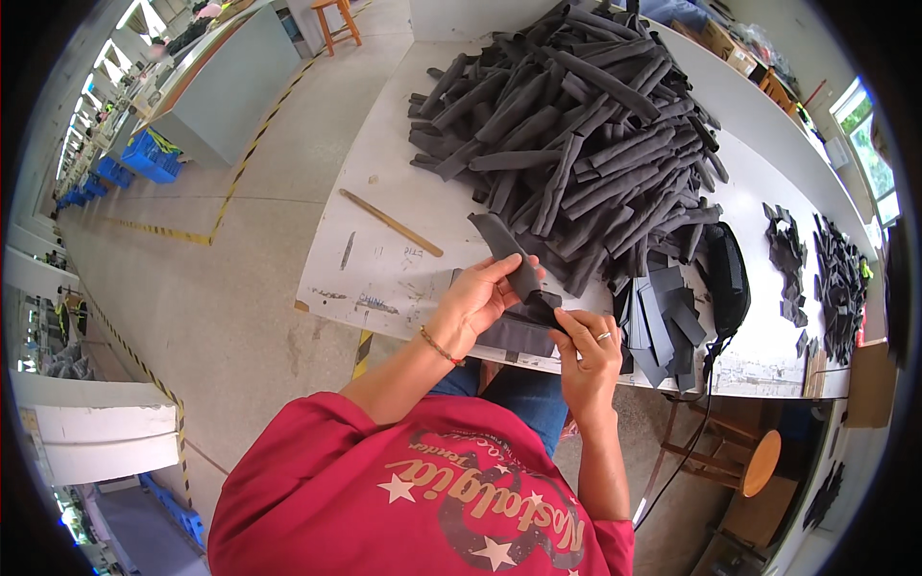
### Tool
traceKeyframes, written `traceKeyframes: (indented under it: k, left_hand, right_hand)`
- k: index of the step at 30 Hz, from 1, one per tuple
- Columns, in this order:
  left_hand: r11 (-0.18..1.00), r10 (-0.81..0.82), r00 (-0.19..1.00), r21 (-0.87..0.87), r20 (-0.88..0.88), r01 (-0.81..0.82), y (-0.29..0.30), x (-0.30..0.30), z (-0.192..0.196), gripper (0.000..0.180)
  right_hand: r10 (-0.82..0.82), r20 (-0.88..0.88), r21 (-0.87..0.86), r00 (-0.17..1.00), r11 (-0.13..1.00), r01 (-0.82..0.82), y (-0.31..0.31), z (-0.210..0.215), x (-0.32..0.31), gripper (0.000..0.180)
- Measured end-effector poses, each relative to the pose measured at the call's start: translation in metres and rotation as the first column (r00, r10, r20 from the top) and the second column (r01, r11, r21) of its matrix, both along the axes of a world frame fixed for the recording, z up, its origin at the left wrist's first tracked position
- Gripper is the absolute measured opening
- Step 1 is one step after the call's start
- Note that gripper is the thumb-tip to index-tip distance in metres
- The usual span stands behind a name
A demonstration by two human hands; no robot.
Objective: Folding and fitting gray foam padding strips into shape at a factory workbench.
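Near the front edge of the white table, my left hand (480,300) pinches a dark grey fabric piece (501,245) between thumb and fingers. The piece slants from its far upper left end down to my right hand (590,348), whose fingers are closed on its lower, folded end. What lies inside the fold is hidden. Under and beside my hands, another dark grey fabric piece (514,336) lies flat at the table edge. Just beyond rises a big heap of rolled dark grey fabric tubes (576,134).
A wooden stick (392,223) lies to the left. Right of my hands are flat dark panels (663,322) and a black object (727,278) with a cord hanging off the edge. More dark pieces (840,288) lie farther right, above a wooden stool (762,463).
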State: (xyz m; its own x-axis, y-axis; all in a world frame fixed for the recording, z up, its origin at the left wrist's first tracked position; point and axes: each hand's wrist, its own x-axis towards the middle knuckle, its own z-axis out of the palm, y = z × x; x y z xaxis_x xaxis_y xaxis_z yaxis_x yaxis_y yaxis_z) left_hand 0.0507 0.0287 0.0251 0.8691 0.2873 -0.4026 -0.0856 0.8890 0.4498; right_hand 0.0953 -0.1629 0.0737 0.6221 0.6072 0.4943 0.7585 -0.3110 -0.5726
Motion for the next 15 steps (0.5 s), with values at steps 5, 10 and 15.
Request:
traceKeyframes:
  k: [5,10,15]
  left_hand:
    - [0.998,-0.059,0.997,-0.021,0.047,0.060,-0.002,-0.001,-0.004,0.018]
    - [0.994,-0.102,0.988,-0.034,0.112,0.107,-0.003,-0.005,0.002,0.021]
    - [0.997,-0.047,0.994,0.070,0.103,0.040,-0.021,-0.009,0.025,0.028]
  right_hand:
    - [-0.019,0.109,-0.019,0.994,1.000,0.022,0.001,0.000,0.004,0.031]
    - [-0.057,0.246,-0.066,0.968,0.995,0.076,0.000,0.002,0.009,0.031]
    - [-0.075,0.353,-0.079,0.933,0.991,0.110,0.005,-0.006,0.006,0.038]
